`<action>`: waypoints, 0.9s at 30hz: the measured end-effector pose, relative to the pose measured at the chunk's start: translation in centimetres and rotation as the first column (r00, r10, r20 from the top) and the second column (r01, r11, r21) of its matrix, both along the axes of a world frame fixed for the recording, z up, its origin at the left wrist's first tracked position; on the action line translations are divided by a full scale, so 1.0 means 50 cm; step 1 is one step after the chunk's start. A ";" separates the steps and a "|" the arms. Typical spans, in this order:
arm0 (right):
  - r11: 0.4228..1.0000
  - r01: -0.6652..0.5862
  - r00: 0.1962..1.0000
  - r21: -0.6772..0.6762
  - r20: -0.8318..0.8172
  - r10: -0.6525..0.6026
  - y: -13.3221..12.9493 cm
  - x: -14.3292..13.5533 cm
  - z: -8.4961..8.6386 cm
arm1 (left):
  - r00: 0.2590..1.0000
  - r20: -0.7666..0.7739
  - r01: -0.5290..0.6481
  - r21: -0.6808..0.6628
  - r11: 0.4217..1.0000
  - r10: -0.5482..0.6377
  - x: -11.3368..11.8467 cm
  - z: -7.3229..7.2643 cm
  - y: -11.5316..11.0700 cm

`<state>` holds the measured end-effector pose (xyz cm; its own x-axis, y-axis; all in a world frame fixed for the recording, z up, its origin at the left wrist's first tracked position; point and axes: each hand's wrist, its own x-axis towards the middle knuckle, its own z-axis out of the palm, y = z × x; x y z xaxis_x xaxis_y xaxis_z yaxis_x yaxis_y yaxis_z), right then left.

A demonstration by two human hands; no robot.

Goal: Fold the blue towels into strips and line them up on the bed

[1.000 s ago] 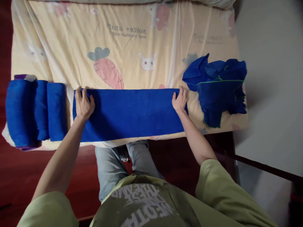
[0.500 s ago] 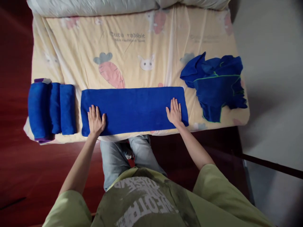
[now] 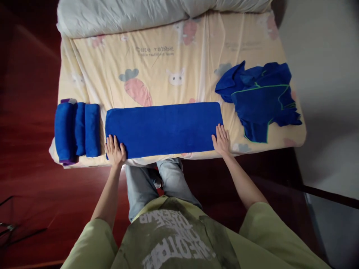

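Left hand: the left hand (image 3: 114,151) lies flat, fingers spread and extended, on the near left corner of the folded towel (image 3: 164,129); nothing is gripped.
Right hand: the right hand (image 3: 221,140) lies flat with fingers straight and slightly fanned at the near right corner of the same towel, partly on the cloth and partly on the sheet beside it; it clasps nothing.
Hands together: both hands are well apart, one at each end of the towel, palms down.
Folded towel: a long blue strip, folded flat and smooth, lying lengthwise along the near edge of the bed (image 3: 196,48), its long side parallel to that edge.
Rolled towels (image 3: 77,130): blue rolls set side by side at the near left corner of the bed, just beside the left end of the flat towel but apart from it; a purple edge shows beneath them.
Loose towels (image 3: 259,99): a crumpled blue heap with green trim at the near right of the bed, near the right hand but not touching it.
Bed sheet: pale yellow with carrot and rabbit prints.
Duvet (image 3: 157,13): a pale bunched cover along the far side of the bed.
Floor (image 3: 28,123): dark red wood on the left.
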<state>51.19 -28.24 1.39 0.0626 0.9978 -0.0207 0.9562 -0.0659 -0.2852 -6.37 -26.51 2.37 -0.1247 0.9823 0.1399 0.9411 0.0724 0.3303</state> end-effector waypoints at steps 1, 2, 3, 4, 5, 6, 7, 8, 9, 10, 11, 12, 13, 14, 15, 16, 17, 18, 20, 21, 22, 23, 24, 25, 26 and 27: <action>1.000 -0.001 1.000 -0.007 0.014 0.001 -0.002 0.000 -0.002 | 1.000 0.003 -0.009 0.010 1.000 0.009 0.001 -0.005 -0.003; 1.000 0.000 1.000 -0.014 0.027 0.001 -0.002 0.001 -0.004 | 1.000 0.008 -0.016 0.019 1.000 0.016 0.002 -0.010 -0.005; 1.000 0.000 0.999 -0.021 0.039 0.001 -0.002 0.001 -0.006 | 1.000 0.016 -0.023 0.026 0.999 0.023 0.002 -0.015 -0.006; 1.000 -0.004 0.999 -0.026 0.049 0.006 -0.002 0.002 -0.009 | 0.999 0.027 -0.030 0.032 0.999 0.029 0.001 -0.020 -0.007; 1.000 -0.008 0.998 -0.027 0.060 0.010 -0.002 0.002 -0.013 | 0.999 0.037 -0.036 0.035 0.999 0.035 0.000 -0.025 -0.006; 1.000 -0.009 0.997 -0.026 0.071 0.011 -0.003 0.002 -0.016 | 0.998 0.046 -0.042 0.036 0.998 0.041 -0.001 -0.029 -0.006; 1.000 -0.008 0.996 -0.023 0.083 0.010 -0.002 0.002 -0.019 | 0.998 0.053 -0.048 0.035 0.998 0.046 -0.002 -0.031 -0.004; 1.000 -0.008 0.996 -0.024 0.093 0.010 -0.002 0.001 -0.020 | 0.997 0.060 -0.053 0.035 0.998 0.051 -0.004 -0.033 -0.002; 1.000 -0.003 0.995 -0.029 0.101 0.006 0.000 0.000 -0.019 | 0.996 0.065 -0.055 0.035 0.998 0.053 -0.005 -0.032 0.002; 0.999 0.006 0.995 -0.044 0.104 -0.002 0.004 -0.002 -0.015 | 0.996 0.071 -0.054 0.033 0.998 0.052 -0.005 -0.028 0.005; 0.998 0.021 0.995 -0.067 0.101 -0.014 0.010 -0.006 -0.007 | 0.996 0.078 -0.050 0.029 0.998 0.048 -0.004 -0.022 0.009; 0.995 0.042 0.995 -0.092 0.092 -0.033 0.016 -0.011 0.005 | 0.995 0.086 -0.043 0.024 0.999 0.041 -0.001 -0.011 0.010; 0.992 0.063 0.995 -0.110 0.078 -0.055 0.022 -0.019 0.021 | 0.995 0.095 -0.035 0.025 0.999 0.033 0.005 0.002 0.005; 0.991 0.076 0.996 -0.109 0.055 -0.071 0.024 -0.033 0.039 | 0.994 0.103 -0.024 0.037 0.999 0.020 0.014 0.018 -0.007; 0.993 0.086 0.996 -0.077 0.022 -0.085 0.019 -0.052 0.058 | 0.993 0.114 -0.013 0.055 0.998 0.006 0.025 0.033 -0.030; 0.995 0.095 0.995 -0.012 -0.025 -0.096 0.005 -0.080 0.075 | 0.992 0.123 0.003 0.082 0.997 -0.013 0.039 0.046 -0.067; 0.991 0.107 0.991 0.077 -0.086 -0.100 -0.022 -0.116 0.087 | 0.990 0.134 0.028 0.105 0.994 -0.042 0.055 0.054 -0.117; 0.974 0.138 0.981 0.181 -0.163 -0.108 -0.061 -0.161 0.093 | 0.986 0.156 0.048 0.112 0.992 -0.066 0.071 0.058 -0.179; 0.914 0.240 0.925 0.328 -0.362 -0.114 -0.171 -0.271 0.082 | 0.969 0.197 0.148 0.022 0.989 -0.149 0.103 0.050 -0.324; 0.907 0.261 0.887 0.330 -0.452 -0.091 -0.234 -0.328 0.069 | 0.969 0.195 0.159 -0.038 0.987 -0.149 0.115 0.042 -0.396; 0.924 0.239 0.855 0.298 -0.516 -0.055 -0.297 -0.382 0.053 | 0.979 0.169 0.130 -0.092 0.987 -0.113 0.125 0.035 -0.461; 0.959 0.154 0.840 0.240 -0.543 0.001 -0.352 -0.430 0.036 | 0.986 0.144 0.104 -0.140 0.985 -0.084 0.130 0.028 -0.513; 0.990 -0.005 0.835 0.144 -0.543 0.083 -0.396 -0.467 0.022 | 0.987 0.149 0.079 -0.161 0.984 -0.055 0.131 0.023 -0.551; 0.989 -0.133 0.827 0.061 -0.543 0.144 -0.426 -0.494 0.011 | 0.988 0.151 0.051 -0.174 0.983 -0.025 0.129 0.019 -0.573; 0.989 -0.147 0.823 0.012 -0.552 0.129 -0.440 -0.509 0.004 | 0.989 0.150 0.027 -0.184 0.983 0.001 0.125 0.017 -0.582; 0.985 -0.170 0.820 -0.026 -0.558 0.127 -0.442 -0.516 0.002 | 0.989 0.145 0.005 -0.192 0.981 0.023 0.119 0.016 -0.579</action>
<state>25.37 -50.34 1.47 -0.1299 0.9885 -0.0779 0.6394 0.0234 -0.7685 -0.42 -55.47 3.19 -0.1390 0.9878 -0.0706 0.8828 0.1559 0.4431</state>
